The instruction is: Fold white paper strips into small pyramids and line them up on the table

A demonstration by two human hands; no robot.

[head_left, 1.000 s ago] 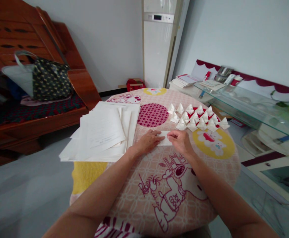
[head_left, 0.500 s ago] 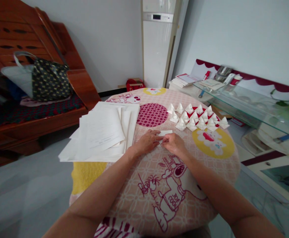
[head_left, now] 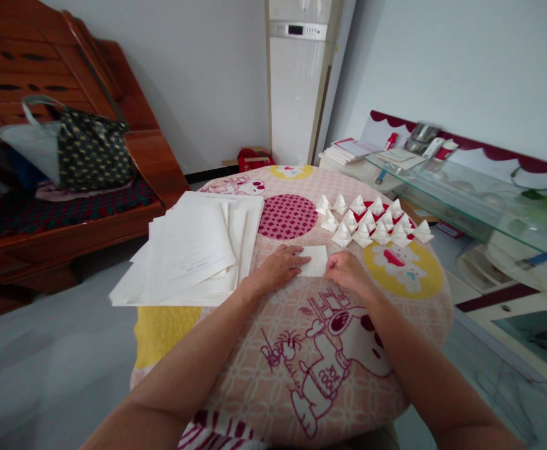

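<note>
A small white sheet of paper [head_left: 315,262] lies flat on the cloth-covered round table [head_left: 273,350]. My left hand [head_left: 280,267] rests on its left side, fingers stretched out over the paper. At the right edge of the sheet, my right hand [head_left: 348,272] has its fingers curled together against the lower corner; the fingertips are partly hidden. Several folded white paper boats [head_left: 362,234] stand in rows beyond my right hand. To the left of my left hand is a stack of white paper sheets [head_left: 189,250], the top ones with faint print.
A glass shelf [head_left: 479,206] with small items on it stands close to the table's right side. On the left, a wooden bench [head_left: 151,156] holds a dotted bag [head_left: 92,150]. A tall white air conditioner [head_left: 296,94] stands behind the table.
My right hand has moved right, from over the paper to its right edge. More of the small sheet now shows, lying flat. My left hand has stayed nearly in place.
</note>
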